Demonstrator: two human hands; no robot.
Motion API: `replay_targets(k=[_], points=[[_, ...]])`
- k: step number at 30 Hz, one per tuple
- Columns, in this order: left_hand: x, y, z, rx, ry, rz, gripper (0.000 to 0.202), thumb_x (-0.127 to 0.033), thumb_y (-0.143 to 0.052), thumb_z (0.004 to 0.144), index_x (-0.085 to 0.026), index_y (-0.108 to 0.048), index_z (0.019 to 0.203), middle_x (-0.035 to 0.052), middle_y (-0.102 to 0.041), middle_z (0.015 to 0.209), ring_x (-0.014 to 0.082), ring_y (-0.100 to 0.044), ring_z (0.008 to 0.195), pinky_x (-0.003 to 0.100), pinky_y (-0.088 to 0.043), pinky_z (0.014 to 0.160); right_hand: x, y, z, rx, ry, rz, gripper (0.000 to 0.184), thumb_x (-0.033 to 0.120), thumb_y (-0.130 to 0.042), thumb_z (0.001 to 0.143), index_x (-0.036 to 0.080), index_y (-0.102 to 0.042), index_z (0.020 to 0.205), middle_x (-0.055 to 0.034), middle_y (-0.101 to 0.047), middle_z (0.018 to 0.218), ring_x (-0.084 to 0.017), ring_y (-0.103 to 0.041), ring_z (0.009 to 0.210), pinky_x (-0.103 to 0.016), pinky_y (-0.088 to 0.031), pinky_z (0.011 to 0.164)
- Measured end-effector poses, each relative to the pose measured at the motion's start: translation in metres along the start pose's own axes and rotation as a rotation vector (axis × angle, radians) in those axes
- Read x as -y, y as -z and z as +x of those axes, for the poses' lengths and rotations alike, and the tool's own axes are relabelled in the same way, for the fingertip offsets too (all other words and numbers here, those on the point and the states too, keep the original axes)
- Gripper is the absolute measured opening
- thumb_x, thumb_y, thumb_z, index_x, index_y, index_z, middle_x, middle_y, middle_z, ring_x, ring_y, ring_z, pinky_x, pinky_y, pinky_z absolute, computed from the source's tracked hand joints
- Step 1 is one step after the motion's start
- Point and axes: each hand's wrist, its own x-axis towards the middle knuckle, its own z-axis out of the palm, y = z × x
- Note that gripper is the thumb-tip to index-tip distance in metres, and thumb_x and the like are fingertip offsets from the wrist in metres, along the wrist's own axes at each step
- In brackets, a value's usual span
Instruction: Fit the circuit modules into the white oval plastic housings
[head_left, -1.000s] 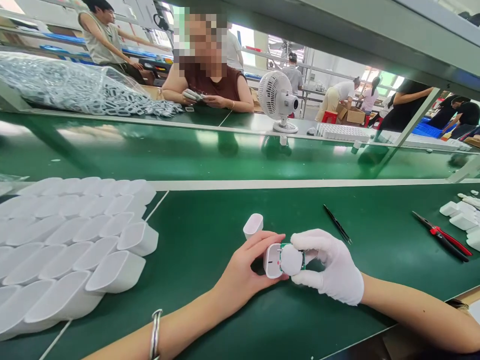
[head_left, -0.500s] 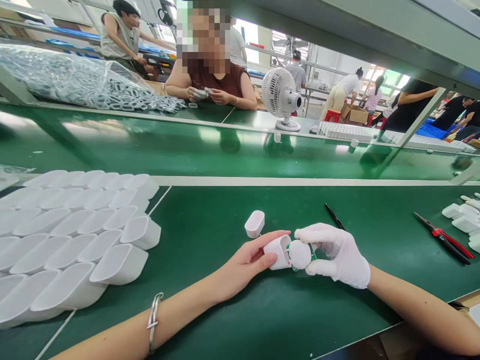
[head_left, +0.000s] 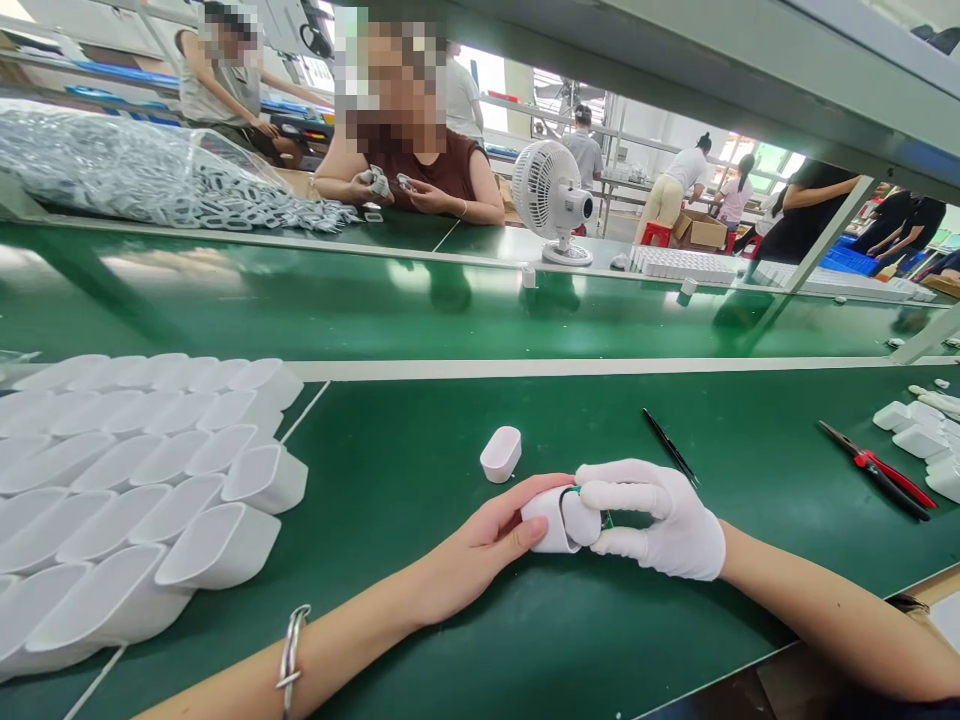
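Note:
My bare left hand (head_left: 491, 540) is closed around a white plastic housing (head_left: 551, 522), its open end facing right. In a white glove, my right hand (head_left: 652, 515) pinches a green circuit board (head_left: 607, 519) with a round white disc (head_left: 582, 516) on it. The disc sits partly inside the mouth of the housing. Most of the board is hidden by the glove and the housing. Just beyond my left fingers, a small white oval cup (head_left: 501, 455) stands on the green table.
Rows of white housings (head_left: 217, 545) fill the left side. Black tweezers (head_left: 670, 447) lie behind my right hand; red-and-black pliers (head_left: 876, 470) and more white parts (head_left: 921, 440) are at right. Across the bench are a fan (head_left: 553, 200), a bag of grey parts (head_left: 150, 170) and a seated co-worker (head_left: 420, 170).
My right hand has moved left, and the board with the disc has slid deeper into the housing. My left hand still holds the housing. The view has shifted slightly.

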Motion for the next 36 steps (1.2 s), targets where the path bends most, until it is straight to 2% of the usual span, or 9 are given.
replay_targets(k=[5,13,16,20,23,26,29,33,36], points=[[-0.003,-0.004,-0.001,-0.062,-0.012,-0.007,0.046,-0.05,-0.045,0.087,-0.028,-0.052,0.126,0.0045,-0.057,0.124,0.0254,-0.051,0.114,0.037,-0.042,0.097,0.004,0.003,0.003,0.09,-0.021,-0.133,0.021,0.021,-0.058,0.085,0.027,-0.064,0.104,-0.0038,-0.064,0.093,-0.018,-0.06,0.095,-0.031,-0.051,0.085],[-0.006,-0.01,-0.006,-0.111,0.031,0.023,0.044,-0.048,-0.037,0.09,-0.029,-0.048,0.128,0.0033,-0.056,0.12,0.0227,-0.051,0.111,0.035,-0.042,0.095,0.005,-0.003,0.007,0.095,-0.088,-0.09,0.022,0.024,-0.058,0.085,0.026,-0.064,0.106,-0.0054,-0.062,0.094,-0.018,-0.06,0.088,-0.03,-0.052,0.077],[-0.003,-0.01,-0.006,-0.123,0.049,-0.009,0.045,-0.051,-0.036,0.089,-0.031,-0.046,0.128,0.0031,-0.056,0.118,0.023,-0.052,0.107,0.035,-0.042,0.093,0.003,-0.005,0.005,0.062,-0.125,0.105,0.032,0.024,-0.062,0.081,0.03,-0.061,0.113,-0.0041,-0.062,0.105,-0.016,-0.059,0.091,-0.032,-0.05,0.083],[0.0,-0.013,-0.004,-0.161,0.056,-0.097,0.057,-0.056,-0.036,0.088,-0.032,-0.028,0.139,0.0036,-0.059,0.103,0.0214,-0.057,0.089,0.036,-0.044,0.086,0.001,-0.006,0.002,0.033,-0.493,0.452,0.055,0.024,-0.069,0.075,0.031,-0.051,0.127,-0.0043,-0.057,0.117,-0.011,-0.057,0.082,-0.028,-0.05,0.076],[0.002,-0.017,0.0,-0.161,0.106,-0.175,0.068,-0.057,-0.035,0.088,-0.032,-0.008,0.145,0.0044,-0.059,0.102,0.0217,-0.057,0.091,0.037,-0.045,0.085,0.0,-0.007,0.002,0.137,-0.707,0.6,0.059,0.029,-0.071,0.073,0.026,-0.05,0.129,-0.0062,-0.056,0.118,-0.009,-0.053,0.077,-0.024,-0.047,0.068],[0.004,-0.02,0.002,-0.067,0.187,-0.271,0.07,-0.057,-0.033,0.088,-0.034,0.001,0.145,0.0028,-0.059,0.096,0.0195,-0.058,0.087,0.033,-0.047,0.078,-0.002,-0.009,0.004,0.225,-0.762,0.838,0.064,0.033,-0.071,0.073,0.023,-0.047,0.132,-0.0065,-0.059,0.112,-0.011,-0.054,0.084,-0.027,-0.045,0.075],[0.004,-0.021,0.003,-0.025,0.229,-0.367,0.069,-0.057,-0.035,0.088,-0.036,0.0,0.144,0.0015,-0.056,0.09,0.017,-0.057,0.08,0.03,-0.047,0.073,-0.003,-0.011,0.006,0.264,-0.793,1.061,0.073,0.028,-0.078,0.065,0.022,-0.048,0.131,-0.0057,-0.062,0.105,-0.014,-0.057,0.091,-0.032,-0.044,0.083],[0.004,-0.02,0.005,-0.069,0.231,-0.489,0.074,-0.063,-0.039,0.084,-0.034,-0.006,0.144,0.0009,-0.054,0.086,0.0151,-0.054,0.075,0.028,-0.046,0.069,-0.005,-0.013,0.005,0.127,-0.862,0.979,0.075,0.024,-0.083,0.055,0.017,-0.054,0.124,-0.0053,-0.066,0.093,-0.017,-0.061,0.086,-0.035,-0.047,0.081],[0.008,-0.02,0.009,-0.089,0.117,-0.54,0.091,-0.06,-0.067,0.067,-0.028,-0.024,0.141,0.0035,-0.057,0.092,0.0135,-0.051,0.07,0.024,-0.044,0.062,-0.009,-0.018,0.003,-0.089,-0.879,0.86,0.075,0.024,-0.084,0.052,0.015,-0.055,0.121,-0.0041,-0.067,0.088,-0.016,-0.062,0.081,-0.035,-0.049,0.078]])
